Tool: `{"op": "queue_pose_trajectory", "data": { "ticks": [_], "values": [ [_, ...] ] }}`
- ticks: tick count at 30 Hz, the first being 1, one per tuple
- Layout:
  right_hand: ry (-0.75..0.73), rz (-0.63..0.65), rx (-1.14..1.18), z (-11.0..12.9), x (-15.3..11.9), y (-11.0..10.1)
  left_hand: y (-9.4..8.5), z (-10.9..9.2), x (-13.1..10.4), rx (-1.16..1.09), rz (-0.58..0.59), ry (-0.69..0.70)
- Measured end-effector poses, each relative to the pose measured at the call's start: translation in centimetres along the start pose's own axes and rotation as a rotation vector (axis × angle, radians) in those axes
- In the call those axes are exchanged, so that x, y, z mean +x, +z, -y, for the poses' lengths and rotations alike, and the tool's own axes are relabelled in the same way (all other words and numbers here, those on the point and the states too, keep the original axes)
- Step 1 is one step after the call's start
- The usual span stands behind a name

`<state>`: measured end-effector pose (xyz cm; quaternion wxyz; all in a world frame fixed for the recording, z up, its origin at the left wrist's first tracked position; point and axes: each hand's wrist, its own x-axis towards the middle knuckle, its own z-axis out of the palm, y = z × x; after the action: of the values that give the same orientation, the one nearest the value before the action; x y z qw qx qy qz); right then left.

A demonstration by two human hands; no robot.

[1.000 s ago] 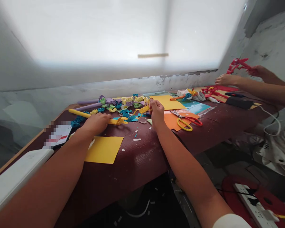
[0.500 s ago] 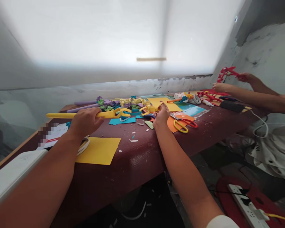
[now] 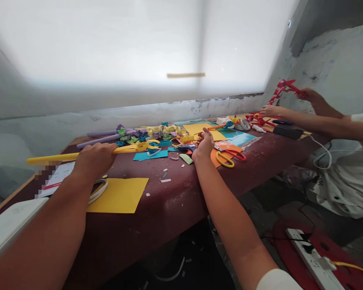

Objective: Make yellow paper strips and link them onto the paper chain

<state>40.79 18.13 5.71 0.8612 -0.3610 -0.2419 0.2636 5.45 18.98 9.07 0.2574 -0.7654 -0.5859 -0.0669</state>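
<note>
My left hand (image 3: 95,161) is wrapped around a yellow paper stick (image 3: 52,158) held above the table's left part. Looped yellow strips (image 3: 143,146) spread from its right end. My right hand (image 3: 204,146) is closed at the far end of a yellow paper strip (image 3: 189,138); the exact pinch is partly hidden by the fingers. Scissors with yellow and red handles (image 3: 225,160) lie right of that hand on orange paper (image 3: 215,157). Dark blue handles (image 3: 185,149) show just left of it. Blue paper pieces (image 3: 149,156) lie between my hands.
Purple sticks (image 3: 96,139) and curled paper flowers (image 3: 133,135) pile up at the back. A yellow sheet (image 3: 121,195) lies in front. At right, another person's hands (image 3: 272,111) hold a red paper piece (image 3: 281,90). A power strip (image 3: 310,257) sits below the table.
My left hand has moved left and slightly down with the yellow stick. My right hand has turned, with fingers raised more. The whole view has shifted a little.
</note>
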Motion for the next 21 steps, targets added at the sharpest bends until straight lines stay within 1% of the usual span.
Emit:
{"op": "queue_pose_trajectory", "data": {
  "ticks": [3,6,13,21],
  "values": [
    [0.031,-0.081,0.038,0.3,-0.2,0.1,-0.4,0.0,0.0,-0.027,0.055,-0.059],
    [0.036,-0.100,0.069,0.8,-0.7,0.3,-0.7,-0.1,-0.2,-0.044,0.063,-0.140],
    [0.024,-0.036,0.132,1.6,-1.7,0.8,-1.3,0.0,-0.2,-0.075,0.061,-0.265],
    [0.008,0.034,0.133,1.8,-2.3,1.1,-1.5,0.2,-0.2,-0.141,0.090,-0.319]
  ]
}}
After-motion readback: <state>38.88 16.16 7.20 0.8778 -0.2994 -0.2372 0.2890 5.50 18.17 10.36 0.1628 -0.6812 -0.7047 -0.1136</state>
